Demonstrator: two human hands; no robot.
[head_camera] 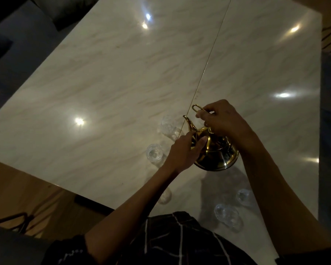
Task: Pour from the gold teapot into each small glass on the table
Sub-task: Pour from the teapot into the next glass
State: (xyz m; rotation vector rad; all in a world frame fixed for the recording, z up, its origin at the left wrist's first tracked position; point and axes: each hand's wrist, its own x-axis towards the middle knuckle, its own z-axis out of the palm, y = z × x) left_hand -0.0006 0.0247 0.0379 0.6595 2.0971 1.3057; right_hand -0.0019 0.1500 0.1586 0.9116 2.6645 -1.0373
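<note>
The gold teapot [216, 152] is tilted, its spout pointing up-left toward a small clear glass [168, 125]. My right hand [220, 119] grips the wire handle above the pot. My left hand [182, 152] rests against the pot's left side with straight fingers. A second glass [154, 152] stands just left of my left hand. A third glass [165, 196] is partly hidden by my left forearm. Two further glasses [243, 197] [225, 213] stand near the table's front edge between my arms.
The glossy marble table [113, 77] has a thin seam running from the top toward the teapot. Dark seating lies beyond its far left corner, a wooden floor at left, and a chair frame at lower left.
</note>
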